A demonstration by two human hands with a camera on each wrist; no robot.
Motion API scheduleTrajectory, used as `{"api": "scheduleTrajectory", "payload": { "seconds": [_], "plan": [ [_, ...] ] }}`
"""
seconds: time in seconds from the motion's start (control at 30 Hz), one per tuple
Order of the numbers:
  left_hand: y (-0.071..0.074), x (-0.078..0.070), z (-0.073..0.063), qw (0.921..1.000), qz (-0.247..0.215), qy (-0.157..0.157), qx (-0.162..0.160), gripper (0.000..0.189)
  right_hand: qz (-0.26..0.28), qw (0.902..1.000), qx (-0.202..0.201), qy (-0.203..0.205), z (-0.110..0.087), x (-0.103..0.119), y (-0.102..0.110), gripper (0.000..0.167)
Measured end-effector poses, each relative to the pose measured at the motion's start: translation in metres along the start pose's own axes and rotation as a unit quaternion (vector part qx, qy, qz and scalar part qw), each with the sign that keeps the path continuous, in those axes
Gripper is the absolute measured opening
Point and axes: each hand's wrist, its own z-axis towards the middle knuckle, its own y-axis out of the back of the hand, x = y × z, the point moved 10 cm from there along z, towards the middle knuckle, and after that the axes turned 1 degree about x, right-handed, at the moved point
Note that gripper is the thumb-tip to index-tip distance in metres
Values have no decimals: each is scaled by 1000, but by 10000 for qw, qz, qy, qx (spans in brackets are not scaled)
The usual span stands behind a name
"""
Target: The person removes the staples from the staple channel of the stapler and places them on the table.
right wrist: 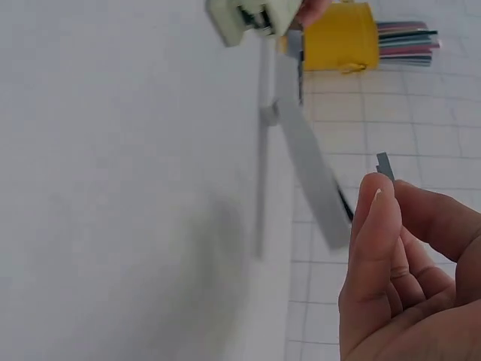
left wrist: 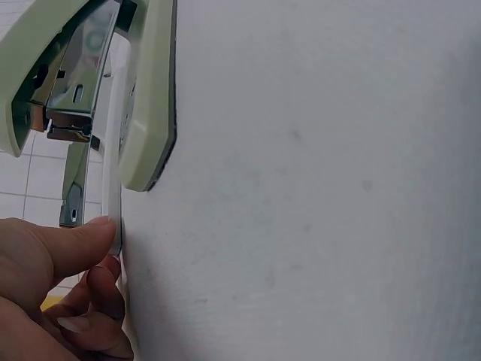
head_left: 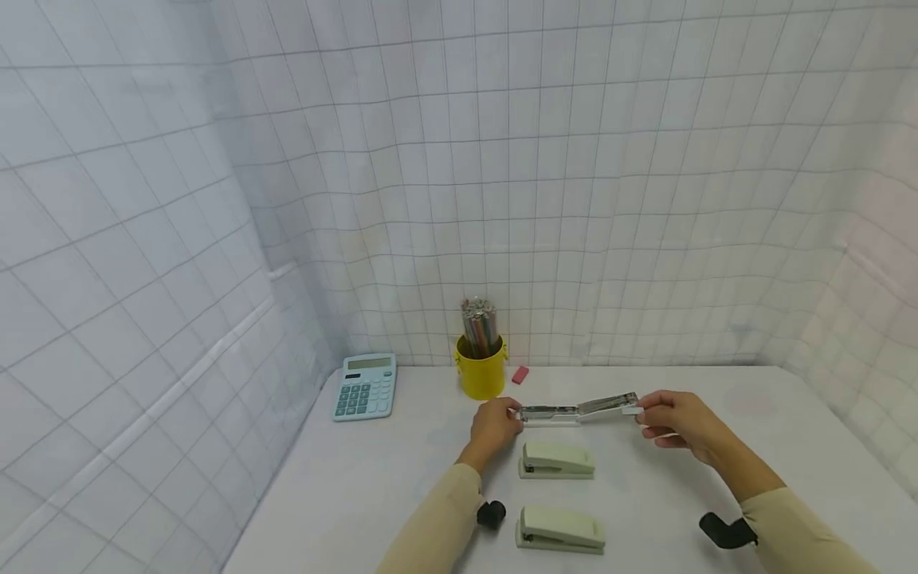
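Note:
A white stapler (head_left: 551,414) lies folded wide open, its metal top arm (head_left: 606,405) slanting up to the right. My left hand (head_left: 496,424) holds the left end of its base; in the left wrist view the thumb (left wrist: 90,239) and fingers pinch that base end. At the raised end of the arm is my right hand (head_left: 677,418). In the right wrist view its thumb and finger pinch a small grey strip (right wrist: 385,164), which looks like staples. Two closed pale green staplers, a nearer one (head_left: 561,530) and a farther one (head_left: 558,461), stand in front of the white stapler.
A yellow bucket (head_left: 480,376) of pencils stands at the back, with a pink eraser (head_left: 520,374) beside it. A light blue calculator (head_left: 366,388) lies at the back left. Checked cloth walls (head_left: 545,239) enclose the white table (head_left: 402,478).

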Motion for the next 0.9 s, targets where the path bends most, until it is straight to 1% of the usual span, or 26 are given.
{"api": "scheduleTrajectory", "payload": {
  "seconds": [0.07,0.2,0.27,0.4,0.47,0.57,0.63,0.77,0.9],
  "plan": [
    [1,-2,0,10000,39,-59,-7,23,-92,9998,60,-150,0,-14,1,36],
    [4,-4,0,10000,49,-60,-14,21,-252,9993,154,-222,7,-28,-1,36],
    [4,-4,0,10000,49,-38,4,21,-334,9990,120,-260,11,-31,-1,33],
    [4,-2,-1,10000,70,6,32,21,-704,9970,-62,-307,14,-38,4,26],
    [4,0,-2,10000,82,39,10,22,-973,9948,-165,-261,15,-39,6,24],
    [5,3,-3,9999,115,79,-3,24,-1285,9914,-200,-140,16,-40,7,22],
    [6,4,-5,9999,108,93,20,25,-1404,9898,-192,-111,16,-41,6,23],
    [8,8,-12,9998,56,66,183,25,-1494,9883,-275,-122,15,-44,10,30],
    [12,12,-21,9993,129,-147,325,23,-1437,9885,-423,-209,12,-48,17,37]
  ]
}}
